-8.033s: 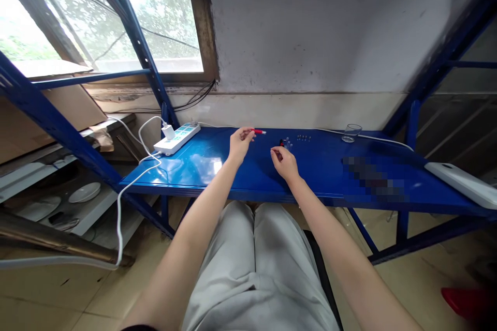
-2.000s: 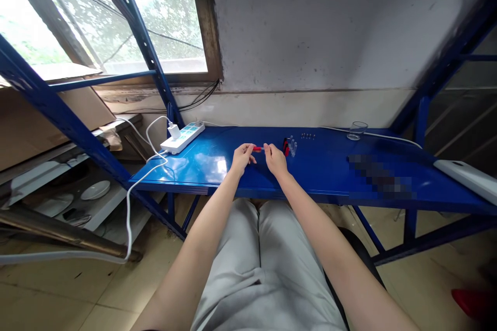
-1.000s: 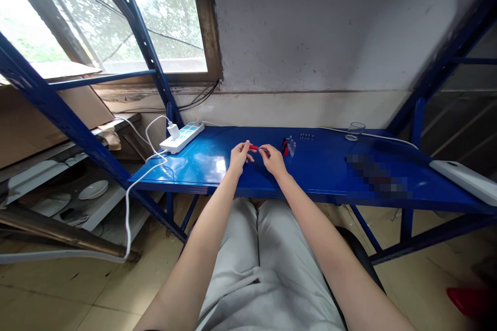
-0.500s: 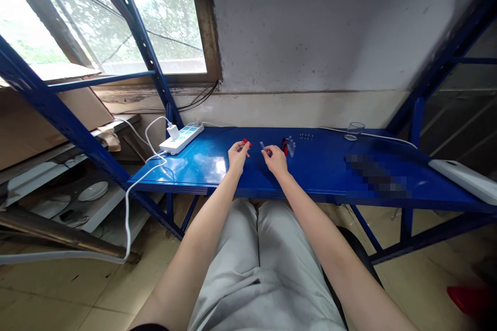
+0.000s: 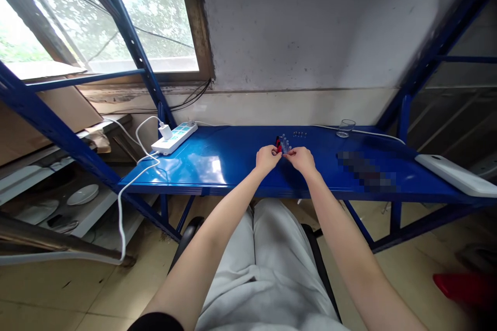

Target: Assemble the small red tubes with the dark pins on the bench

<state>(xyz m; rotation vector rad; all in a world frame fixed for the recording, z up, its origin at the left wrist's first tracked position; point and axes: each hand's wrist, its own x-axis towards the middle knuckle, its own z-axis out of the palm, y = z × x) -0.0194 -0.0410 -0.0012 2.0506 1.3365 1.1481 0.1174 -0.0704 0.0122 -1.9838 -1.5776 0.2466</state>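
Close together over the blue table, both my hands are at a small group of parts. My left hand is closed at the red and black pieces; a bit of red shows at its fingertips. Just to the right, my right hand has its fingers pinched beside the clear plastic pieces. What lies between its fingertips is too small to name. Behind the right hand, several tiny metal pieces stand in a row.
A white power strip with a plugged-in charger sits at the table's left end. Toward the right are a clear glass, a blurred-out dark object and a white flat device. Blue posts rise at both ends.
Both hands have moved right to the group of small parts and closer to each other. The view has shifted slightly. The red piece and clear piece the hands held are now mostly hidden.
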